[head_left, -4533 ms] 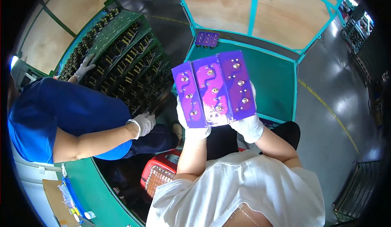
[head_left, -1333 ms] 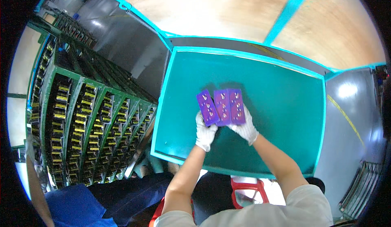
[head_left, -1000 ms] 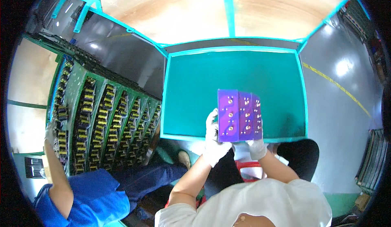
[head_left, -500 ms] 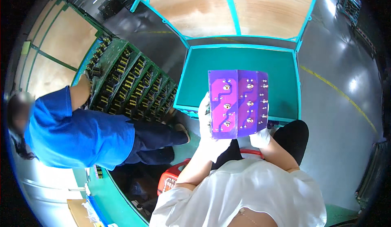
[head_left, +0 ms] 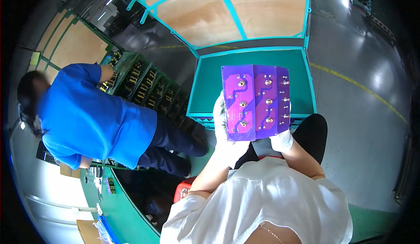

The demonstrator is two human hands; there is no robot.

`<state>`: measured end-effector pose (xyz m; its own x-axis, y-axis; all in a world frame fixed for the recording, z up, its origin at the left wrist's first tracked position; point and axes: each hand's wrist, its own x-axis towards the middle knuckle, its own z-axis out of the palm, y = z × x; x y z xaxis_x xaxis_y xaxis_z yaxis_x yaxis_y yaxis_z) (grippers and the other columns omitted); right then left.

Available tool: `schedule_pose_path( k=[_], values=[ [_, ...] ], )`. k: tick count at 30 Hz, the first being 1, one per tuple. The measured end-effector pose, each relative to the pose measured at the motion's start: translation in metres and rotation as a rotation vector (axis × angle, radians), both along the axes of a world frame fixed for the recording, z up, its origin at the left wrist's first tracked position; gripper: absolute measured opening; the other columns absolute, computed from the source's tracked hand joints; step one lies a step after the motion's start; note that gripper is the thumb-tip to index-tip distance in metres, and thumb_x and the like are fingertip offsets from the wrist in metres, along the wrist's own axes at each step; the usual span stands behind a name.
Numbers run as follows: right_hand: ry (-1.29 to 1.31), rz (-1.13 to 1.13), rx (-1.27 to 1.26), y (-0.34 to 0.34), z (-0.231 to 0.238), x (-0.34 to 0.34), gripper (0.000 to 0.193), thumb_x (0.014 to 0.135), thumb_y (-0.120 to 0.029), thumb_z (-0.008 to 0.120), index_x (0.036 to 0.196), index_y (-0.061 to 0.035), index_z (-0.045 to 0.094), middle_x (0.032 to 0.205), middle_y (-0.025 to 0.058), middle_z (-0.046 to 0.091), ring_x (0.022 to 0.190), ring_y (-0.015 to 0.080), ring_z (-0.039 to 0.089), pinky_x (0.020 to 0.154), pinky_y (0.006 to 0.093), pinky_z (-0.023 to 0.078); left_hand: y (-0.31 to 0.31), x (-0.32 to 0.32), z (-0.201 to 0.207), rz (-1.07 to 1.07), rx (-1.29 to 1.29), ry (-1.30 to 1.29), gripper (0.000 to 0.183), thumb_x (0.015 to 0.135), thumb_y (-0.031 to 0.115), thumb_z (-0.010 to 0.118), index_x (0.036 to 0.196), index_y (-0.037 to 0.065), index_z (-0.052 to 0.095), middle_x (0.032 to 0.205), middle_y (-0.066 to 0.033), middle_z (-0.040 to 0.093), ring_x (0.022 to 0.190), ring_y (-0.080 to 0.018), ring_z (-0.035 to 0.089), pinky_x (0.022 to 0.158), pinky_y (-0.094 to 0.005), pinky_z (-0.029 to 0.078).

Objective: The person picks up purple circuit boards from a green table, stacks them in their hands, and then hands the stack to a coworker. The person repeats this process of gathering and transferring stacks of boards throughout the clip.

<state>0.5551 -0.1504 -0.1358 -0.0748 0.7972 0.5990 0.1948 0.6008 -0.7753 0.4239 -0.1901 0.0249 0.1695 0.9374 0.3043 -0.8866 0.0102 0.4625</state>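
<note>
a white-gloved left hand (head_left: 218, 126) and right hand (head_left: 282, 142) hold three purple circuit boards (head_left: 258, 104) side by side between them, partly covering a green-topped table (head_left: 302, 82) behind; the fingers are mostly hidden, so whether they are spread or pressed together i cannot tell; at left, a blue-shirted co-worker (head_left: 98, 112) stands beside a green rack (head_left: 125, 71)

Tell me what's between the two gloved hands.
Head view: three purple circuit boards, side by side, held between the left hand and right hand.
</note>
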Motion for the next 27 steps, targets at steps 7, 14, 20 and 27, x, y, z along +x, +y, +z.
schedule_pose_path(
  k=[7,14,20,27],
  values=[
    [0.37,0.222,0.027,-0.014,0.028,-0.015,0.065,0.085,-0.02,0.065,0.137,-0.0063,0.028,0.132,0.0123,0.045,0.12,0.0233,0.048,0.1,0.0423,0.039,-0.02,-0.003,0.002,0.093,0.054,0.038,0.042,0.096,0.021,0.046,0.135,0.009,0.036,0.132,-0.0094,0.048,0.117,-0.0206,0.052,0.097,-0.0378,0.047],
    [0.35,0.233,-0.103,-0.019,0.015,-0.011,0.065,0.084,-0.022,0.067,0.135,-0.0054,0.029,0.133,0.0109,0.043,0.119,0.0232,0.049,0.1,0.038,0.04,-0.029,-0.005,-0.003,0.362,0.078,0.394,0.075,0.08,0.01,0.069,0.14,0.007,0.024,0.137,-0.0124,0.04,0.123,-0.022,0.046,0.103,-0.0377,0.042],
    [0.242,0.201,0.118,-0.023,0.031,-0.009,0.076,0.083,-0.024,0.069,0.138,-0.0048,0.021,0.133,0.0119,0.042,0.12,0.0228,0.047,0.1,0.0381,0.039,-0.031,-0.006,-0.005,0.387,0.101,0.437,0.082,0.076,0.013,0.074,0.139,0.005,0.024,0.136,-0.0128,0.04,0.124,-0.0217,0.045,0.104,-0.0373,0.041],
    [0.013,0.059,0.174,-0.03,0.054,0.0,0.071,0.084,-0.02,0.068,0.137,-0.0067,0.023,0.132,0.0118,0.045,0.118,0.0224,0.05,0.098,0.038,0.043,-0.023,-0.014,-0.001,0.515,0.238,0.719,0.06,0.083,0.026,0.065,0.133,0.006,0.039,0.131,-0.0098,0.048,0.116,-0.0219,0.051,0.098,-0.0383,0.043]
  ],
)
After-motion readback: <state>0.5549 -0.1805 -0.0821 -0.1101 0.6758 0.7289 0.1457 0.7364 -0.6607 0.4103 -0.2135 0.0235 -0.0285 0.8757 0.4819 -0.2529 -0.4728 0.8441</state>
